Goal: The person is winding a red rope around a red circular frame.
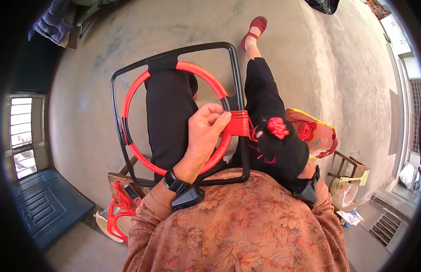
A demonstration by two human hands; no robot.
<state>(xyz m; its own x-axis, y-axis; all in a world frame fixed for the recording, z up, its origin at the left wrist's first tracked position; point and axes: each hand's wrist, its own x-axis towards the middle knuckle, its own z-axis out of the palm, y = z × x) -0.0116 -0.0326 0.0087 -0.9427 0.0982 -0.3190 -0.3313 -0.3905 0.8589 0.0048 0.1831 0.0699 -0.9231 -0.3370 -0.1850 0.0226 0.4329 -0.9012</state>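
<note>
A black frame (235,68) with rounded corners lies across my lap, with a ring (203,74) wrapped mostly in red cord inside it. My left hand (206,129) pinches the band of red cord (237,123), laid in side-by-side turns between the ring and the frame's right bar. To the right of that bar, my right hand (283,147), in a black glove, holds a bundle of red cord (277,128). Loose red strands run from the bundle toward the wrapped band. Most of the right fingers are hidden or dark against the glove.
Beside my right leg stands a red and yellow bag (326,140) with more red cord in it. A small wooden stool (351,164) is at the right. Red cord and a phone (132,192) lie at the lower left, near a red plastic stool (113,222). A blue door panel (54,204) is at far left.
</note>
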